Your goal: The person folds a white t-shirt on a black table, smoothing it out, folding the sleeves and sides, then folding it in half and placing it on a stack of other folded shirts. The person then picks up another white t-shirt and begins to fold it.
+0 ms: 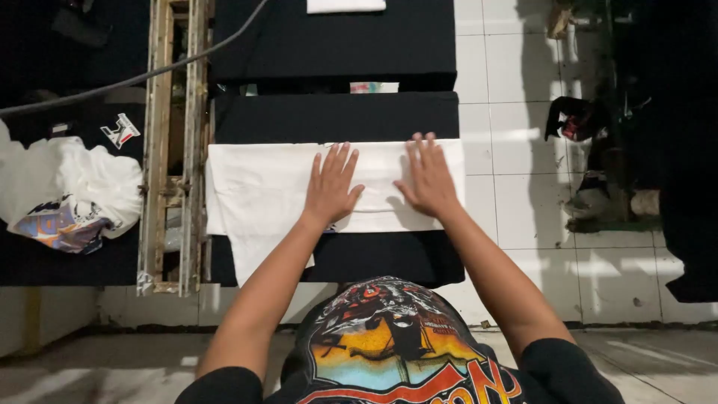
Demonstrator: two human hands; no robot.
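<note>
Both hands lie flat and open, fingers spread, holding nothing. Left hand (pixel 330 187) presses down on the middle of a white cloth (pixel 262 187), with its fingers pointing away from the person. Right hand (pixel 428 179) presses on the same cloth near its right edge. The two hands are near each other but do not touch.

The white cloth looks like a folded shirt. It lies across a black bench (pixel 336 118), and one corner of it hangs down over the front edge on the left side. Past this bench is another black board (pixel 336 45) with a small white piece (pixel 345 5) at its far end.

To the left stands a worn wooden frame (pixel 170 142), with a grey cable (pixel 134 78) running over it. Further left, a crumpled white shirt with a colourful print (pixel 67 194) lies on a dark surface. On the right is a white tiled floor (pixel 516 150). At the bottom, the person's black shirt with a bright picture (pixel 389 344) shows.
</note>
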